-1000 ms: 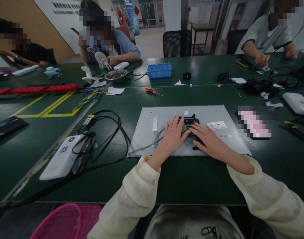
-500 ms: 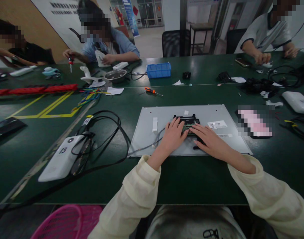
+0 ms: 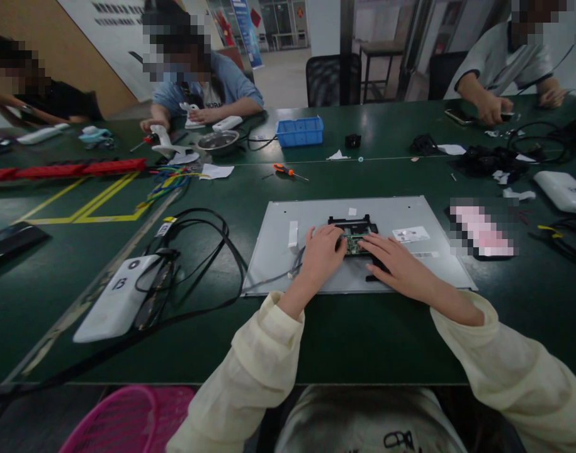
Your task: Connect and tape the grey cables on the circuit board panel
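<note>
A grey flat panel [image 3: 278, 217] lies on the green table in front of me. On its middle sits a black bracket [image 3: 358, 221] with a green circuit board [image 3: 354, 244]. My left hand [image 3: 321, 255] is at the board's left end, its fingers curled together by the edge; what they pinch, if anything, is hidden. From beneath that hand a thin cable [image 3: 269, 278] runs left over the panel. My right hand [image 3: 398, 264] rests with fingers stretched out, their tips touching the board's right end. Its thumb lies over the bracket's lower right arm.
To the left are a white power bank [image 3: 118, 299] and looped black cables [image 3: 226, 233]. A phone [image 3: 483, 233] lies right of the panel. Beyond it are an orange screwdriver [image 3: 284, 170], a blue basket [image 3: 299, 133] and a metal bowl [image 3: 218, 143]. Several people sit across the table.
My left hand's fingers have drawn back left and curled, uncovering more of the circuit board. My right hand has stayed nearly still. Across the table, a person's hand with a screwdriver has lowered.
</note>
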`<state>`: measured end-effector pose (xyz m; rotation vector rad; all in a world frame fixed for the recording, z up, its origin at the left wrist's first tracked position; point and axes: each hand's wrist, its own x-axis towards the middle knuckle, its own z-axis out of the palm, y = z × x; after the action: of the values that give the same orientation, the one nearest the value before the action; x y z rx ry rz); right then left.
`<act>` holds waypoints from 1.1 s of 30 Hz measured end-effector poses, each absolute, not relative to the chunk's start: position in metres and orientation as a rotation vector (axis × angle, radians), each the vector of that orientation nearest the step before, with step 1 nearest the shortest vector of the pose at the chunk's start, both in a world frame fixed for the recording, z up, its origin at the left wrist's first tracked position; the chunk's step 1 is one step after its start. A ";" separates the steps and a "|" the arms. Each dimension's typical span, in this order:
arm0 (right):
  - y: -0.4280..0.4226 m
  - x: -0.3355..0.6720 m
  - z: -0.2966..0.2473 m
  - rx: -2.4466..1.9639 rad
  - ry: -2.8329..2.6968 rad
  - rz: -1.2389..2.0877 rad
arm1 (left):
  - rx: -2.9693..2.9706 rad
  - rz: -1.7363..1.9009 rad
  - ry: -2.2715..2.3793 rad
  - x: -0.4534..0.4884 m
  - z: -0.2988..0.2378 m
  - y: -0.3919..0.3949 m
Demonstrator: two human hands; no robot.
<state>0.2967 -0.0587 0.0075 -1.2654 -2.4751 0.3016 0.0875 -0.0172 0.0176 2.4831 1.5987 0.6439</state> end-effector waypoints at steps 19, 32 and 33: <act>-0.058 0.296 0.004 -1.259 -2.423 0.341 | 2.472 0.756 1.503 0.087 0.016 -0.012; 0.018 0.299 0.020 -1.334 -2.050 0.269 | 2.434 0.802 1.465 0.086 0.013 -0.010; 0.026 0.297 0.020 -1.336 -2.085 0.256 | 2.431 0.809 1.463 0.086 0.013 -0.010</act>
<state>0.2972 0.0264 0.0204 -1.3355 -2.0851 0.2557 0.0856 -0.0096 0.0134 2.4309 1.4632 0.8093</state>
